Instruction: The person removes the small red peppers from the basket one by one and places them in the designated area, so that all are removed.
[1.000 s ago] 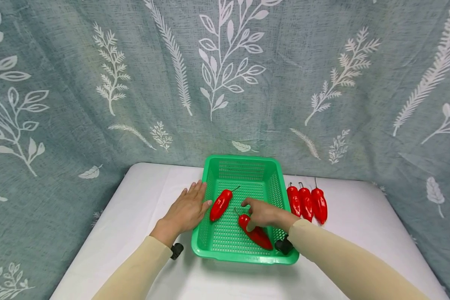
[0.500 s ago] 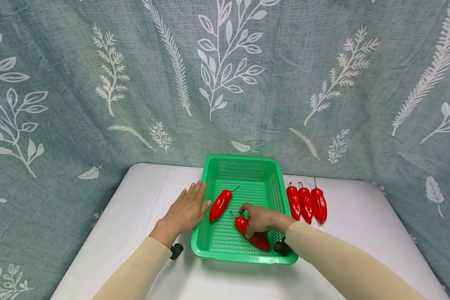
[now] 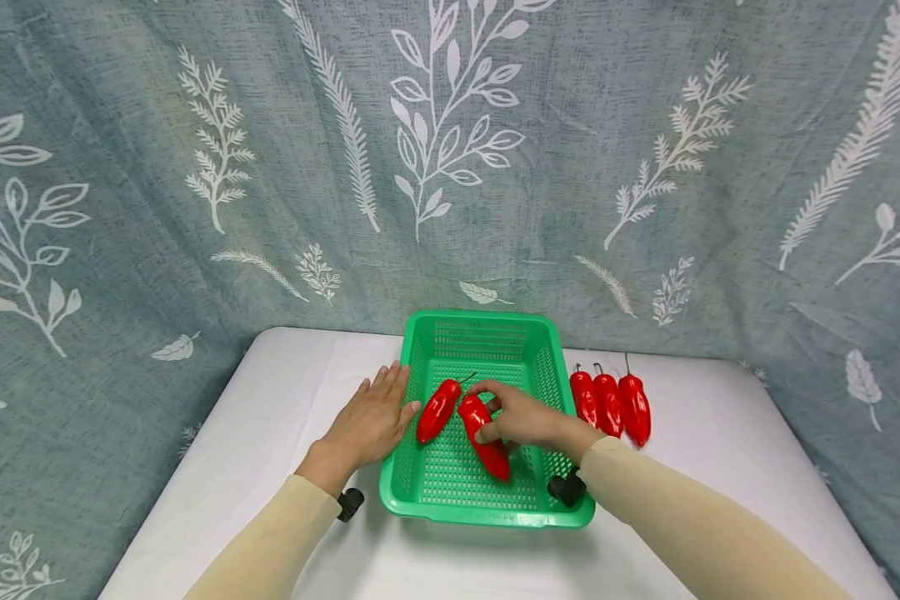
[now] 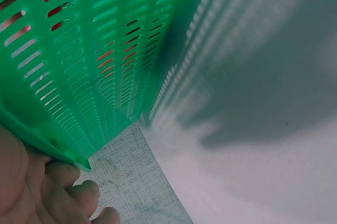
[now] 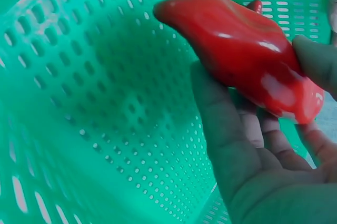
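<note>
My right hand [image 3: 523, 418] holds a long red pepper [image 3: 487, 446] between thumb and fingers, over the inside of the green basket [image 3: 487, 518]. Seen from the right wrist, the pepper [image 5: 237, 50] hangs tip outward above the perforated floor, with a shadow below it. Its stem end is partly hidden by the hand. Another red pepper [image 3: 438, 412], stem pointing away, lies along the basket's left side. My left hand [image 3: 371, 419] is laid flat with straight fingers against the left rim. In the left wrist view, the left hand's fingers [image 4: 84, 195] show beside that rim.
Several things lie on a white table [image 3: 712, 433]: beside the basket's right wall, red peppers [image 3: 634, 408] are lined up in a row. A grey-green leaf-patterned curtain [image 3: 270, 167] hangs behind the table's back edge.
The right hand has taken hold of the pepper in the basket and moved it up and to the left, turning it steeper. The left hand stays at the rim.
</note>
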The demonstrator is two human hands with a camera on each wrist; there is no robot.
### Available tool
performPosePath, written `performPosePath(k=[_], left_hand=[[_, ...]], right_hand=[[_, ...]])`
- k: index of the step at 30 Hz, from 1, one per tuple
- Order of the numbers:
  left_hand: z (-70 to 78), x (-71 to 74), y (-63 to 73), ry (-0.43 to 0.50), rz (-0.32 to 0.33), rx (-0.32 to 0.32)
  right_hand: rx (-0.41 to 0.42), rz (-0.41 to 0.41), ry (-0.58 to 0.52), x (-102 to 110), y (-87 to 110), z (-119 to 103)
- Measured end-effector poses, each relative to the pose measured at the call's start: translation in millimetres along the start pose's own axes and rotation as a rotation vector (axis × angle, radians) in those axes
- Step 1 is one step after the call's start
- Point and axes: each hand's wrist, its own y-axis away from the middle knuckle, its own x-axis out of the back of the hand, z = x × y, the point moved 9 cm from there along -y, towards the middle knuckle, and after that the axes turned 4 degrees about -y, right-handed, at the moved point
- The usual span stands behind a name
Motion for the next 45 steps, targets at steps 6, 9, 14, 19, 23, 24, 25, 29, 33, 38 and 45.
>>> performPosePath(k=[6,9,14,19,23,24,25,29,33,38,45], left_hand=[[0.4,0.5,0.5,0.001,0.001,-0.001],[0.5,0.1,0.0,-0.003,-0.001,-0.002],[0.0,-1.3,-0.3,-0.005,-0.011,0.000],[0.1,-1.5,-0.2,0.000,-0.016,-0.004],[0.4,-0.8,-0.2,0.000,-0.017,-0.006],[0.4,-0.9,-0.2,-0.001,-0.017,-0.006],[0.5,-0.8,-0.2,-0.002,-0.015,-0.006],[0.9,-0.5,-0.2,-0.002,-0.014,-0.006],[1.7,0.4,0.4,-0.002,-0.012,-0.008],[2.2,0.8,0.9,0.001,-0.004,-0.010],[3.0,1.5,0.9,-0.004,0.005,-0.011]], right_hand=[[0.043,0.022,-0.048,6.7,2.3,-8.3],[0.063,0.037,-0.064,10.3,3.1,-11.2],[0.082,0.056,-0.087,16.7,5.0,-15.5],[0.099,0.092,-0.108,23.2,8.6,-20.6],[0.117,0.110,-0.141,27.3,11.8,-25.3],[0.120,0.111,-0.147,28.2,12.7,-26.3],[0.123,0.113,-0.150,29.1,13.6,-27.4],[0.124,0.123,-0.156,34.1,17.1,-29.6],[0.121,0.139,-0.156,39.3,21.0,-31.7],[0.134,0.181,-0.143,47.8,27.9,-36.4],[0.126,0.222,-0.136,58.6,34.1,-37.6]])
